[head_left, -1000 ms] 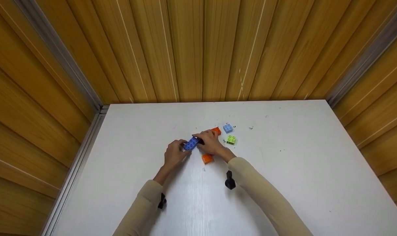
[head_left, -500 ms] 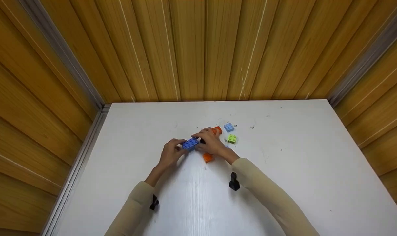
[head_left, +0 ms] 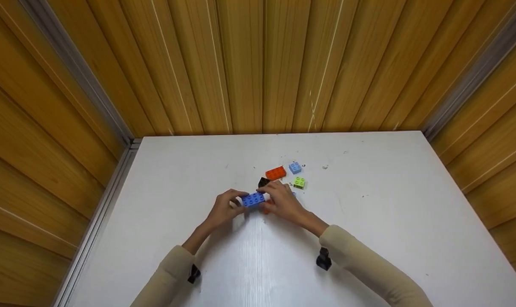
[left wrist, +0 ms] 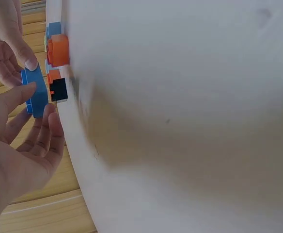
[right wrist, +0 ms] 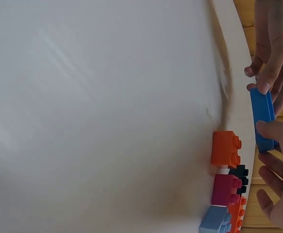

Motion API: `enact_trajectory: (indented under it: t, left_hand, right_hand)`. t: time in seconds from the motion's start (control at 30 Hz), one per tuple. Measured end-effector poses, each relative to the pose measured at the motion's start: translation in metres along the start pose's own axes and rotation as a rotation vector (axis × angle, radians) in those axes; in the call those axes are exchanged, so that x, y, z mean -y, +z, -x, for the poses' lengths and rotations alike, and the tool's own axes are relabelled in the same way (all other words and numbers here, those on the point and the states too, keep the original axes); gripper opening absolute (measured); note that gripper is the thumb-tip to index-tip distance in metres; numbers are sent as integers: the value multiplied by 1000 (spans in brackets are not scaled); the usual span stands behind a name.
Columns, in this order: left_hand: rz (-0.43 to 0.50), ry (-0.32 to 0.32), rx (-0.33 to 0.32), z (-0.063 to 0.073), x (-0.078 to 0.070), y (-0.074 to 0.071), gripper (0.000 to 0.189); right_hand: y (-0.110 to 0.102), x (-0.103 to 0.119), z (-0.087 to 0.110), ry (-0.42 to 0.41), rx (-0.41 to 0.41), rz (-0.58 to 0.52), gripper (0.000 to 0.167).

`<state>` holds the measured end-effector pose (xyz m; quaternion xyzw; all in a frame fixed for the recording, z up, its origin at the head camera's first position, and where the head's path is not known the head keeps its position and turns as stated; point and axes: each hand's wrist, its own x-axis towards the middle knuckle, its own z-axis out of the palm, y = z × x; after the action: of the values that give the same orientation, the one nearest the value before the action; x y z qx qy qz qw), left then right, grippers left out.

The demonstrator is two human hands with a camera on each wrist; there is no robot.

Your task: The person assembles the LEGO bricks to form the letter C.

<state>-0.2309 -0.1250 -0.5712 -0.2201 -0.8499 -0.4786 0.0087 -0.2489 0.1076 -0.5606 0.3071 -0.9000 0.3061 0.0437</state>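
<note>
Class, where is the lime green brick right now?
In the head view, the lime green brick is on the white table, just beyond and right of the right hand, nearer the person than the fully visible light blue brick.

The head camera is looking forward and down from well above, taking in the white table (head_left: 368,238) and the wooden wall (head_left: 262,64) beyond. Both wrist cameras are looking low and close across it, their pictures lying sideways, and are sharing the blue brick (head_left: 254,199), left hand (head_left: 223,209) and right hand (head_left: 286,205).
</note>
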Motion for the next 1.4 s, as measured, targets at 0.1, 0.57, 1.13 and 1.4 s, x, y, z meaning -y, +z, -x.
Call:
enact_trajectory:
  t: [0.1,0.57,1.13,1.4]
  left_hand:
    - [22,15,29,6,-3,3,36]
    - [25,-22,276,19,-12,27,37]
    - [-112,-28,335,22,-23,51,32]
    - [-136,-48,324,20,-24,52,33]
  right_hand:
    - [0,5,14,-24,-46,13,41]
    - [-4,3,76,61,80,-60,40]
    - [-4,-13,105,137,107,-119,38]
    - [-7,-20,102,71,89,-199,43]
